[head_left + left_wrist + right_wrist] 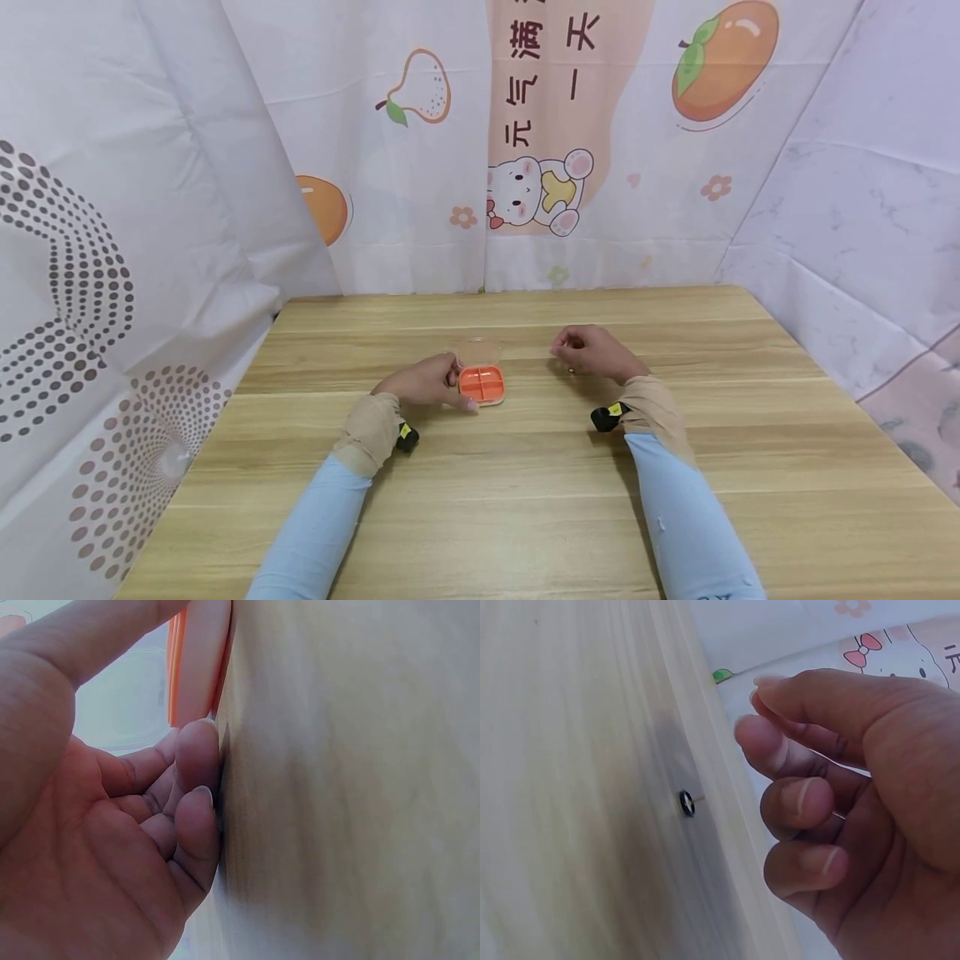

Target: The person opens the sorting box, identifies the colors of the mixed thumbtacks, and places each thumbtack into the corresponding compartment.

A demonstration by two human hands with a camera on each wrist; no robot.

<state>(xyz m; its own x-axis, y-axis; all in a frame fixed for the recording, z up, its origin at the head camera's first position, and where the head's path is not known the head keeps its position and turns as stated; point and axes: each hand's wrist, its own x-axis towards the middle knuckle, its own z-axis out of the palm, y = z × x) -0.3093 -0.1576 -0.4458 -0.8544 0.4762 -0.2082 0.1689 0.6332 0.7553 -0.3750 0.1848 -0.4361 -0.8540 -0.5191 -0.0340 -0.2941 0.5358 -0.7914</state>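
A small orange pill box (pixel 482 385) with four compartments lies on the table, its clear lid (pixel 478 351) flipped back on the far side. My left hand (pixel 427 382) holds the box from its left, thumb along the near edge and fingers by the far left corner. In the left wrist view, the fingertips (pixel 199 750) rest low beside the box's side wall (pixel 199 667). Above the table to the right hovers my right hand (pixel 592 352), fingers loosely curled, thumb and index tips close together, nothing visible between them. Below it stands a tiny black ring (pixel 687 804).
The wood-grain table (pixel 495 500) reaches back to a printed curtain (pixel 420 250) with fruit and a cartoon bear. White curtains hang at the left and right sides. Black wrist cameras (pixel 606 417) are strapped to both wrists.
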